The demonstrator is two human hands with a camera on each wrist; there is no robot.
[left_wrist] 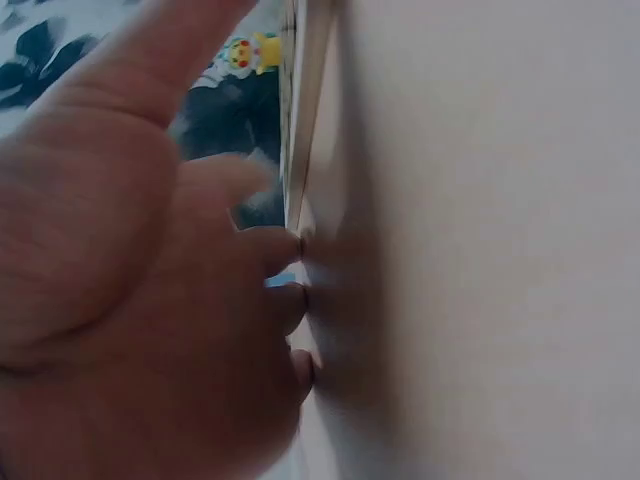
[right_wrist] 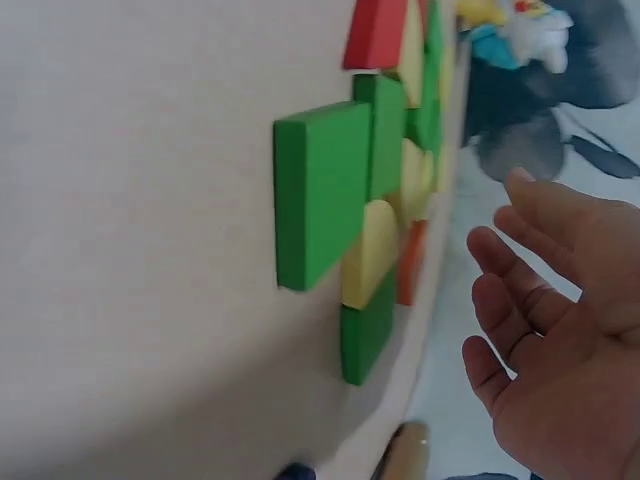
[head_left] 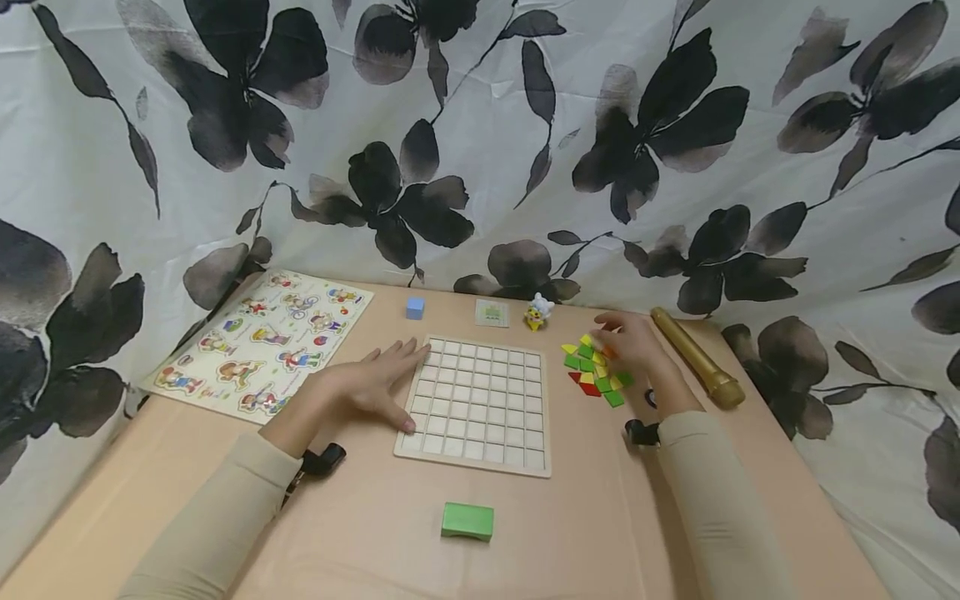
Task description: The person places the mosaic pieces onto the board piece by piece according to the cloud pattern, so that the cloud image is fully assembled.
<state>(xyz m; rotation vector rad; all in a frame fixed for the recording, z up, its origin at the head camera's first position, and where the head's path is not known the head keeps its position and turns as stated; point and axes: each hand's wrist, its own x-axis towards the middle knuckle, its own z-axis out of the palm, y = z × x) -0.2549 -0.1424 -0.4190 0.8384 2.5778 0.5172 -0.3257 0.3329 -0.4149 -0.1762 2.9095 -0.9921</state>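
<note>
A white square-grid board (head_left: 480, 400) with a pale wooden rim lies on the table. My left hand (head_left: 375, 385) rests spread at its left side, thumb on the rim and fingertips at the upper left corner; in the left wrist view the other fingertips touch the tabletop by the board's edge (left_wrist: 310, 110). My right hand (head_left: 633, 346) hovers at the right of a loose pile of small coloured tiles (head_left: 587, 364), its fingers loosely bent with nothing between them. Green tiles (right_wrist: 320, 195), yellow tiles (right_wrist: 370, 250) and red tiles (right_wrist: 378, 32) lie flat in that pile.
A sticker sheet (head_left: 262, 342) lies at the left. Along the back stand a blue cube (head_left: 415, 308), a small card (head_left: 492, 313) and a toy figure (head_left: 537, 312). A golden cylinder (head_left: 697, 358) lies beyond my right hand. A green block (head_left: 467, 522) sits in front of the board.
</note>
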